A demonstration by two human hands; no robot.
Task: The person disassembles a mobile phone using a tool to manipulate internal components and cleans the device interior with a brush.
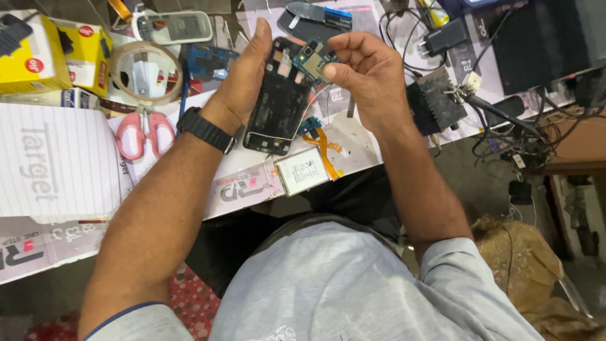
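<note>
Two hands work one opened black smartphone frame, held above the bench edge: your left hand cradles its side, while your right hand pinches the small green circuit board at the frame's top. Light, thin, probably fragile; grip edges only.

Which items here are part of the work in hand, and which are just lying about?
In use: opened phone frame in left hand; green circuit board pinched by right hand; battery with orange flex cable.
Lying about: pink scissors, tape roll, yellow boxes, charger.
</note>
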